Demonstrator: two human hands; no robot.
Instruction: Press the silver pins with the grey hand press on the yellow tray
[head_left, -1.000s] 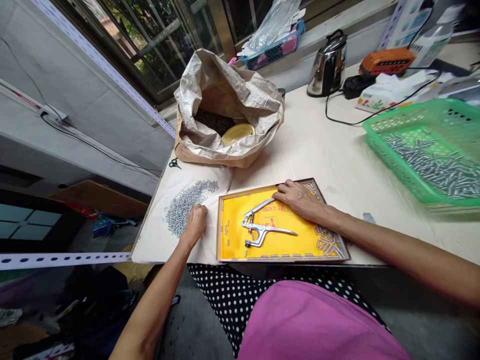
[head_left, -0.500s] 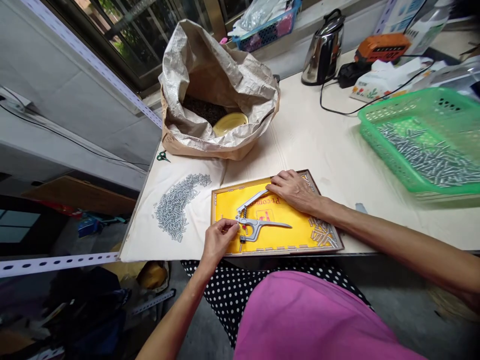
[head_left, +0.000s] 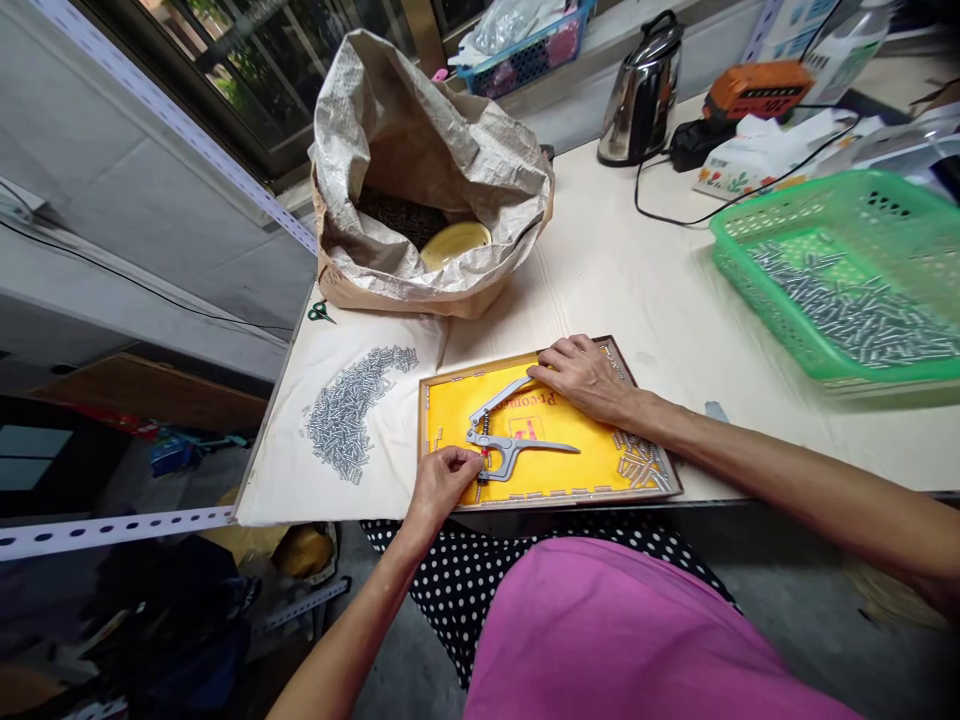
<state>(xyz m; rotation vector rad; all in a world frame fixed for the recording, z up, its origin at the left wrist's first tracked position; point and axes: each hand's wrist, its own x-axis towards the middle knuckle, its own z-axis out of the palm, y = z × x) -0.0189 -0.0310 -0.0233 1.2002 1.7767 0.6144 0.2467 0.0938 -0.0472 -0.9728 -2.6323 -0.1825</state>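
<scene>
Grey snap-fastener pliers (head_left: 510,447) lie on a shallow tray (head_left: 675,470) with a yellow bottom, their handles spread apart. My right hand (head_left: 589,378) rests over the tray's far side, its fingers closed on the end of the upper handle; the lower handle is free. My left hand (head_left: 444,485) is pinched at the jaws, and whatever lies between its fingertips is too small to make out. Small metal pins (head_left: 643,465) are gathered in the tray's right corner, with more along its edges. Left of the tray, a heap of short silvery metal pieces (head_left: 341,415) lies on the cloth.
An open woven sack (head_left: 435,285) with dark contents and a yellow dish (head_left: 456,245) stands behind the tray. A green basket (head_left: 780,335) at right holds many metal pieces. Small scissors (head_left: 321,312), an electric kettle (head_left: 641,95) and an orange device (head_left: 757,90) sit farther back.
My left fingertips have moved slightly further in toward the plier jaws. My right hand keeps its place on the handle. The whole view has shifted slightly.
</scene>
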